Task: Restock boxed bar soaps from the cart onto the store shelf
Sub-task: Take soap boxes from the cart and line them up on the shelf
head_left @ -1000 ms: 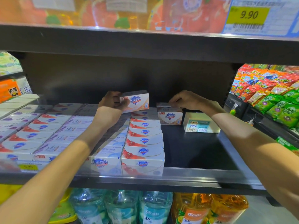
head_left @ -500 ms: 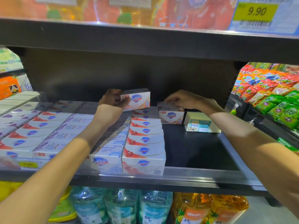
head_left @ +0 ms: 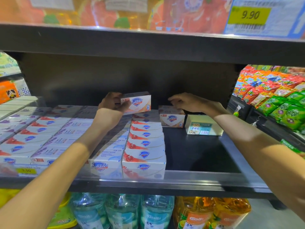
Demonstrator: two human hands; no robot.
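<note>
My left hand grips a white-and-orange Safeguard soap box by its left end, held in the air above the back of the soap rows. A second orange soap box stands on the black shelf to the right of the red-printed soap row. My right hand hovers over that box's back top edge with loosely curled fingers and holds nothing. Whether the fingertips touch the box is unclear.
A cream soap box with a blue label stands right of the orange one. Rows of soap boxes fill the shelf's left half. The upper shelf board hangs low overhead. Bottles stand below, snack bags at right.
My right hand has lifted slightly off the standing orange box, its fingers spreading. My left hand keeps its box at about the same spot. The camera moved a little closer.
</note>
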